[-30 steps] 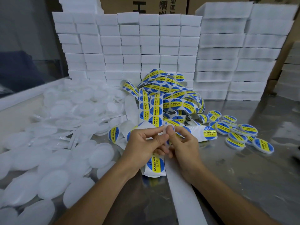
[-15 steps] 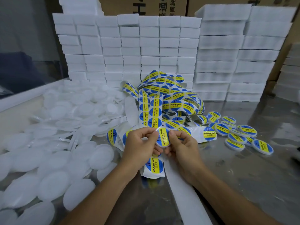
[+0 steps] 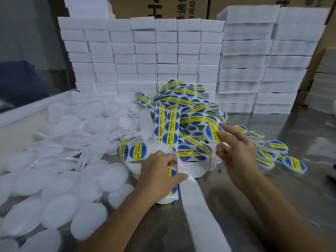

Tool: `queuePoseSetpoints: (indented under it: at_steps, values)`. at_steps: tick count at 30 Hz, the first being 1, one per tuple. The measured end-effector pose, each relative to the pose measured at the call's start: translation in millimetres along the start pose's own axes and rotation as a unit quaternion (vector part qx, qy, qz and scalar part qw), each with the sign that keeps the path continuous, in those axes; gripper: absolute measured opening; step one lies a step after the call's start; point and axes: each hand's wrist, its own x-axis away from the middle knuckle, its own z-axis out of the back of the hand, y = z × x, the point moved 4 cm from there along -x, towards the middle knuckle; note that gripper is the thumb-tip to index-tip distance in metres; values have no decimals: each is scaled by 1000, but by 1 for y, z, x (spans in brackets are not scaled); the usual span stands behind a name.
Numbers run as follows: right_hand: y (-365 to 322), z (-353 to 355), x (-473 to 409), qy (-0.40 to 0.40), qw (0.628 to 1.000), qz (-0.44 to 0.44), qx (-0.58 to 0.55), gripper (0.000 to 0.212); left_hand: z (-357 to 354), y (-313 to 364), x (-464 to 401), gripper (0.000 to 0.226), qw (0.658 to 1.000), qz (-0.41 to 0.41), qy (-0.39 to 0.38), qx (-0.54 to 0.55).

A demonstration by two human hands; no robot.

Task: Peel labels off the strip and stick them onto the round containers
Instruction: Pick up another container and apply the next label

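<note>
Overhead, a shiny metal surface (image 3: pixel 272 206) is carrying unlabelled white round containers (image 3: pixel 60 179) along its left edge and labelled ones (image 3: pixel 272 153) toward the right. White foam blocks (image 3: pixel 163 51) are standing stacked along the far edge, cardboard boxes (image 3: pixel 163 6) behind. The left hand (image 3: pixel 160 177) is gripping the label strip (image 3: pixel 171 128) near the middle; the right hand (image 3: pixel 236 153) is pinching a labelled container (image 3: pixel 211 132) in its fingertips.

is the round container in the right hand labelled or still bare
Labelled. The container pinched in the right hand shows a blue and yellow label across its face, like the finished ones lying beside it.
</note>
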Motion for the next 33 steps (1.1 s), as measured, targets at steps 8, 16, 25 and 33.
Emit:
queuePoseSetpoints:
  at_steps: [8,16,25,33]
  values:
    - [0,67,-32,201,977,-11,71,40,1,3,4,38,999,6,11,-37]
    - [0,73,-34,240,969,-15,62,43,-3,2,5,44,997,6,-20,-68]
    - [2,-11,19,-63,904,204,371,21,-5,2,3,44,999,-17,-25,-40]
    - [45,-38,37,-181,736,219,615,61,-5,9,4,33,995,-73,-63,3]
